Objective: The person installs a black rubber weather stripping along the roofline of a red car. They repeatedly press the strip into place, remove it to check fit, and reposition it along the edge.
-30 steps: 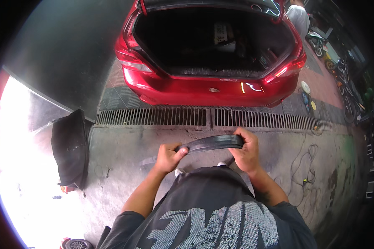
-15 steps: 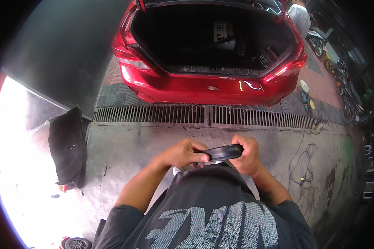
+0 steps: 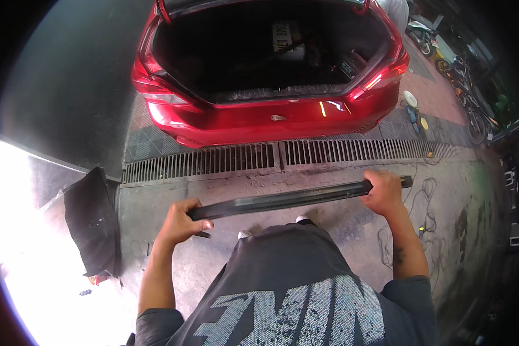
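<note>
**Red car open at the back, black strip spread between two closed grips**

The red car (image 3: 225, 121) is the largest thing here, rear end toward the person, beyond the fingers of both hands. Its trunk gapes, so the dark inside lies uncovered; a pale plate (image 3: 285, 43) sits in there, well past the fingertips.

A long drain grate (image 3: 352, 151) runs crosswise between car and fingers. Well out to the left of the left fingers is a dark sheet (image 3: 89, 225), creased along one side; its spot there probably keeps it out of the arms' way.

Nearer than the grate is the black strip (image 3: 282, 199), spanning the gap from one set of fingers to the other, its right end farther from the body. The left hand (image 3: 181, 222) is clamped on one end, thumb along the near side; the right hand (image 3: 383, 193) is closed around it just short of the other, leaving a stub beyond the fist. Gripping so far apart seems meant to keep it straight rather than curling or sagging.

Thin cable (image 3: 428, 193) lies in loose loops just beside the right fingers. Farther off, toward the car, rest a blue-and-white tool (image 3: 410, 99) and a small yellow disc (image 3: 424, 123).
</note>
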Demonstrator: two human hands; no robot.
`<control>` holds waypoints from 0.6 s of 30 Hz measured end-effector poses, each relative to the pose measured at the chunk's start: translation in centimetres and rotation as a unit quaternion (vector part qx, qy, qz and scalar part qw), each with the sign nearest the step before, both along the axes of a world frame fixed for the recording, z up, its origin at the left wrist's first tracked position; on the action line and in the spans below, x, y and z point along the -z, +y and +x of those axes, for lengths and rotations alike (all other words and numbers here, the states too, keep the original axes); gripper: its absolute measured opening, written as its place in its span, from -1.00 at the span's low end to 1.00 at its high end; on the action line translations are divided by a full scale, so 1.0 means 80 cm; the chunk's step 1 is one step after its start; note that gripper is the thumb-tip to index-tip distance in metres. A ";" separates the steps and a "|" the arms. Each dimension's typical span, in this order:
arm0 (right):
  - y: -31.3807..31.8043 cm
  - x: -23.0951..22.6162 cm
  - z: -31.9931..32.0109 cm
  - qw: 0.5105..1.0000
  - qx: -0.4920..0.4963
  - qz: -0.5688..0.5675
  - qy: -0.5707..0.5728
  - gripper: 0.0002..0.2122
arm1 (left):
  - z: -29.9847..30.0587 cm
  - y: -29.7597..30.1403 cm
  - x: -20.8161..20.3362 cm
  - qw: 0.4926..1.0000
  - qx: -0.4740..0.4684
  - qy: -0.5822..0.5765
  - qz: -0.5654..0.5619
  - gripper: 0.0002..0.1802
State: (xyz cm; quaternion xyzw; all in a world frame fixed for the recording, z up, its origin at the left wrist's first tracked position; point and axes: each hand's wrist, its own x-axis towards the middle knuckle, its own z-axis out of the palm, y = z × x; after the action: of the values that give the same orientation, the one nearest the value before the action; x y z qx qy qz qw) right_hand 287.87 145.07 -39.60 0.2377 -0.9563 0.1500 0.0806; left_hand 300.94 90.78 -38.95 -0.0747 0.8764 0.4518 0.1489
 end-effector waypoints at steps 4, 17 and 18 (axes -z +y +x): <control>-0.021 -0.047 -0.011 0.985 -0.058 -0.022 0.163 -0.67 | 0.018 0.028 0.017 0.997 0.047 0.058 0.024 -0.23; -0.087 -0.085 -0.011 0.962 -0.157 -0.195 0.110 -0.71 | 0.001 0.059 0.040 0.957 0.109 -0.154 0.220 -0.65; -0.101 -0.090 0.000 0.957 -0.169 -0.216 0.091 -0.71 | 0.001 0.063 0.055 0.960 0.102 -0.154 0.210 -0.66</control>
State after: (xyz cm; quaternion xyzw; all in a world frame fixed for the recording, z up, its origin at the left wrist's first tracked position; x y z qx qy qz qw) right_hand 287.88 137.02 -32.40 0.3857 -0.8353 0.3426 0.1898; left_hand 301.04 95.83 -43.38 -0.0207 0.7309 0.5914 0.3400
